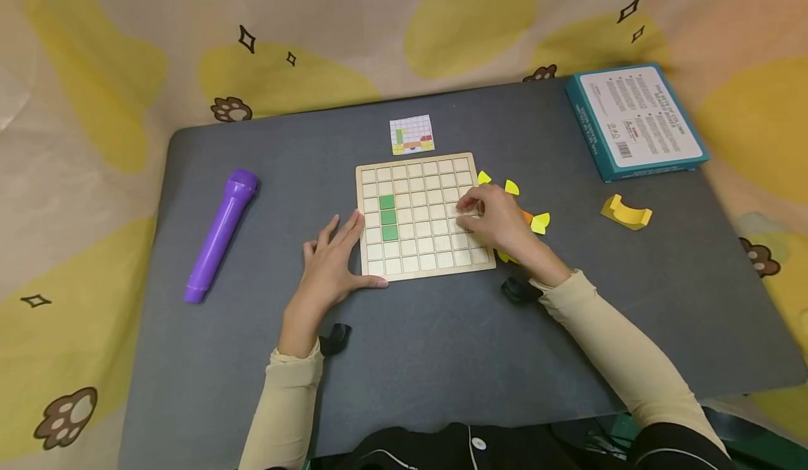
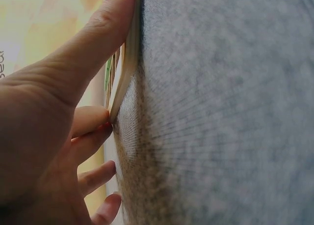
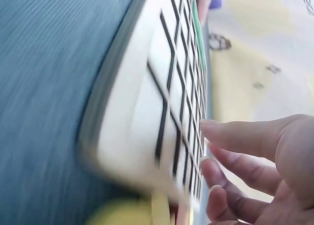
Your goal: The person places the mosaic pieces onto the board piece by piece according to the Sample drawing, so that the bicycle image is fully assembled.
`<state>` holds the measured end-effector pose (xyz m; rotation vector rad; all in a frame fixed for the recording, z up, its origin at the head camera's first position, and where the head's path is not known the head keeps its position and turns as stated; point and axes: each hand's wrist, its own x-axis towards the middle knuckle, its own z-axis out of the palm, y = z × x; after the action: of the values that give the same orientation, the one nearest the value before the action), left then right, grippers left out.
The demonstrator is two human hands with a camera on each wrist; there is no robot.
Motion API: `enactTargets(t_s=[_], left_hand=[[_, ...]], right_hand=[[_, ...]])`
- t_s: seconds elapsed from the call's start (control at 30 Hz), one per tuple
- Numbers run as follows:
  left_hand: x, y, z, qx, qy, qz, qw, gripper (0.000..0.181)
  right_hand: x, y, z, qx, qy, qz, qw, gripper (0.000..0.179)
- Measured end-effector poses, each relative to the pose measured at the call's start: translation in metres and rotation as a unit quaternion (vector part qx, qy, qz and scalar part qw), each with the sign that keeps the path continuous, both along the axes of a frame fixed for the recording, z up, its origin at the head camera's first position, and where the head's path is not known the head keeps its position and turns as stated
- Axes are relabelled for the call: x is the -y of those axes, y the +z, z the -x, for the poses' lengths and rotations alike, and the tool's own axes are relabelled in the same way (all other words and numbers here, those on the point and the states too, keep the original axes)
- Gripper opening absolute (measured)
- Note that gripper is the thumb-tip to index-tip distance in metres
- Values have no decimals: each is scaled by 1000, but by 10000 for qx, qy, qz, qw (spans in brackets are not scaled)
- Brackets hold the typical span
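Observation:
A pale wooden grid board point(image 1: 416, 231) lies on the grey table, with three green squares point(image 1: 388, 219) in a column near its left side. My left hand point(image 1: 328, 266) rests at the board's near-left corner, thumb along the near edge and fingertips against the left edge. Over the right part of the board is my right hand point(image 1: 499, 221). In the right wrist view its thumb point(image 3: 240, 134) and bent fingers stand apart at the grid, with no piece visible between them. Yellow pieces point(image 1: 539, 223) and a partly hidden orange piece point(image 1: 527, 216) lie right of the board, partly behind that hand.
A small printed card point(image 1: 412, 135) with a coloured grid pattern lies beyond the board. A purple toy microphone point(image 1: 221, 238) is at the left. Toward the right are a yellow arch-shaped block point(image 1: 626, 214) and a teal box point(image 1: 644, 119). Patterned cloth point(image 1: 353, 28) hangs behind the table.

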<state>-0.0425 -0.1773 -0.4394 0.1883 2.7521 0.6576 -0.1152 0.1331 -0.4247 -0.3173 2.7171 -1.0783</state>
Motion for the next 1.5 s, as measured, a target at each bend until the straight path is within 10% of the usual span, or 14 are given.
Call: enactTargets(t_s=[0.9,1.5], left_hand=[[-1,2,-1,55,26,-43,10000,130],[0,1,-1,21,-8,-4,10000,130]], right_hand=[[-102,1,-25,298,-765,-609,9948,27],[-15,3,18,-394,-614,365,9967,10]])
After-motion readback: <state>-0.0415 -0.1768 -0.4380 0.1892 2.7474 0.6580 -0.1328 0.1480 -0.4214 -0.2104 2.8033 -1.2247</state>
